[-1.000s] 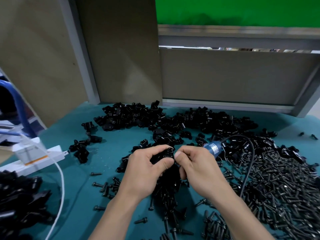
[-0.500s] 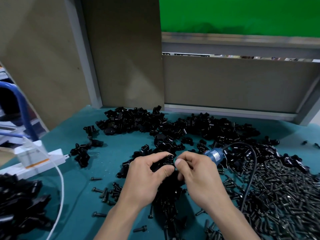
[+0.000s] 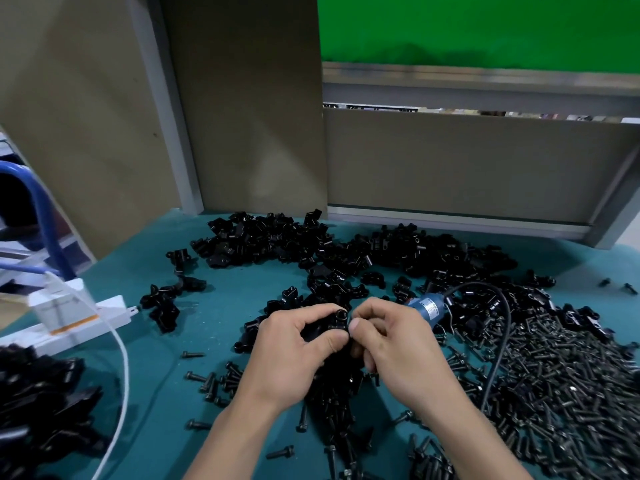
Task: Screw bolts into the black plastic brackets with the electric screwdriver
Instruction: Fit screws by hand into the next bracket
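My two hands meet over a teal mat, seen from above. My left hand grips a black bracket, thumb below it and curled fingers over the top, with its round socket facing up between my fingertips. My right hand is curled too, thumb and forefinger pinched together and touching the bracket's right edge. Whether they hold a bolt there I cannot tell; the fingers hide it.

The screwdriver lies on the mat just beyond my right knuckles, with only its blue body showing. Its black cable loops away to the right of that hand, then runs back toward me.

A wide heap of loose bolts spreads to the right of my right hand, and more bolts lie scattered under and beside both wrists. Beyond my hands a long pile of brackets stretches across the mat, against brown panels.

Far to the left of my left hand sits a white power strip, and a white cord curves from it toward me.
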Demonstrator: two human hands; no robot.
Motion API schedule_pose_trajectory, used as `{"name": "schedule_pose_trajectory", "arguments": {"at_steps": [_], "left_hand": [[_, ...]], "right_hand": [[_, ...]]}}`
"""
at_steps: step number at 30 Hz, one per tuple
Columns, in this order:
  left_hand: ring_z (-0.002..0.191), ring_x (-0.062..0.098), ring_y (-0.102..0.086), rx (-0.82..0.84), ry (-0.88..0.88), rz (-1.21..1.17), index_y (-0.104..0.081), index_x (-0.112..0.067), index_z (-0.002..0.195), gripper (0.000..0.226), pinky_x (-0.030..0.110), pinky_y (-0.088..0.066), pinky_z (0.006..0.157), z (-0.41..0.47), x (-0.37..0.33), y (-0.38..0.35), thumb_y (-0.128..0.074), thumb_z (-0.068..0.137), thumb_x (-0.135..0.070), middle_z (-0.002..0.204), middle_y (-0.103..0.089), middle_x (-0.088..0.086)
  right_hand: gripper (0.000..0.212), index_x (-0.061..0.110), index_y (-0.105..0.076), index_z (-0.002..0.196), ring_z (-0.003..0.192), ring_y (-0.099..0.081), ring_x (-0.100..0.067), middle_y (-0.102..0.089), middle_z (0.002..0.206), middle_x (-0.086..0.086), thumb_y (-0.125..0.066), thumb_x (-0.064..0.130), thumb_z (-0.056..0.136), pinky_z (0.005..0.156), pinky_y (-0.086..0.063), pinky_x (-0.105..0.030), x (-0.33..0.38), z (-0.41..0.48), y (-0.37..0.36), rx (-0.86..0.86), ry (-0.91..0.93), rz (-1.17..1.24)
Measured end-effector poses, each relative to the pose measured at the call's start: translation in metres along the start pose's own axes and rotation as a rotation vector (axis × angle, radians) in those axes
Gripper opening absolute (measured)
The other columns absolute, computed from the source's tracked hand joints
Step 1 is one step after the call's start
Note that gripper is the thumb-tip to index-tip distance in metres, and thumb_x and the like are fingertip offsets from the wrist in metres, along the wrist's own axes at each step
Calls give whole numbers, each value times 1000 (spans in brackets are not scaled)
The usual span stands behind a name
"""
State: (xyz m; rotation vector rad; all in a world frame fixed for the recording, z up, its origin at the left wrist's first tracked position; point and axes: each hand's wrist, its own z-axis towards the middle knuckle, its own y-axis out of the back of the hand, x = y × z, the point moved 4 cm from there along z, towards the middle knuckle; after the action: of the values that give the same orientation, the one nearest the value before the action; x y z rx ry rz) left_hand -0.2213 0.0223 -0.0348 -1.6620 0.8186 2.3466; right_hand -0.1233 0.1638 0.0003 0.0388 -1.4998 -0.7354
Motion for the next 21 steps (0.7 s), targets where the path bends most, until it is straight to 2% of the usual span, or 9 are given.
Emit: {"name": "schedule_pose_trajectory", "arguments": {"at_steps": [2, 4, 7, 10, 12, 14, 17, 19, 21], "left_hand": [[87, 9, -76, -4, 5, 1, -75, -41, 119, 49, 23, -59, 81, -1, -1, 0, -78, 72, -53, 103, -76, -27], [94, 0, -73, -3, -7, 9, -76, -44, 116, 45, 18, -56, 86, -2, -2, 0, -77, 72, -51, 107, -74, -31], [103, -5, -70, 23, -8, 15, -78, -40, 117, 43, 25, -56, 94, -1, -4, -1, -77, 75, -46, 110, -76, -25], [79, 14, -76, 40, 31, -15, -77, -35, 120, 44, 38, -62, 82, -2, -3, -1, -78, 77, -47, 95, -80, -13], [68, 17, -74, 51, 50, -51, -76, -34, 121, 41, 40, -62, 75, -1, -2, -1, -81, 81, -43, 87, -80, -6], [69, 17, -74, 73, 64, -92, -76, -32, 121, 45, 41, -62, 75, 1, -1, -2, -82, 78, -44, 90, -81, -4], [83, 15, -77, 102, 41, -82, -77, -33, 120, 44, 40, -62, 84, 0, -3, -3, -79, 77, -44, 102, -80, -10], [80, 17, -77, 98, 24, -29, -77, -39, 116, 36, 37, -63, 79, 0, -3, -3, -81, 81, -40, 95, -80, -10], [70, 17, -74, 74, 37, -24, -77, -39, 116, 31, 36, -63, 71, -1, -1, -2, -82, 86, -33, 84, -80, -3]], "right_hand": [[32, 23, -62, 72, 47, -46, -4, -65, 62, -1, -57, 25, 104, 46, -37, -20, 0, -1, -3, -45, 17, -74], [41, 19, -53, 66, 48, -42, -6, -55, 54, 4, -53, 31, 106, 48, -37, -20, -3, -2, -7, -99, 21, -164], [46, 15, -49, 65, 48, -41, -7, -49, 50, 7, -49, 36, 106, 48, -35, -22, -7, -2, -8, -99, 8, -194], [37, 17, -61, 73, 49, -51, -7, -67, 60, -1, -55, 35, 104, 51, -42, -25, -6, 0, -2, 5, -18, -78], [27, 21, -64, 77, 51, -52, -10, -69, 62, 0, -60, 29, 102, 53, -43, -26, -3, 0, 1, 65, -12, -25], [30, 19, -61, 73, 50, -46, -8, -59, 55, 3, -59, 26, 102, 52, -38, -25, -3, 1, 1, 55, 44, -55], [45, 15, -43, 62, 51, -33, -9, -38, 52, 8, -54, 30, 103, 50, -29, -24, -6, 0, -3, -19, 60, -47], [48, 18, -43, 59, 49, -32, -10, -38, 50, 9, -51, 33, 103, 48, -28, -22, -11, 0, -6, -11, -15, -20], [44, 14, -52, 67, 47, -42, -10, -52, 50, 5, -50, 38, 104, 50, -36, -26, -11, -1, -5, 33, -50, -40]]}}
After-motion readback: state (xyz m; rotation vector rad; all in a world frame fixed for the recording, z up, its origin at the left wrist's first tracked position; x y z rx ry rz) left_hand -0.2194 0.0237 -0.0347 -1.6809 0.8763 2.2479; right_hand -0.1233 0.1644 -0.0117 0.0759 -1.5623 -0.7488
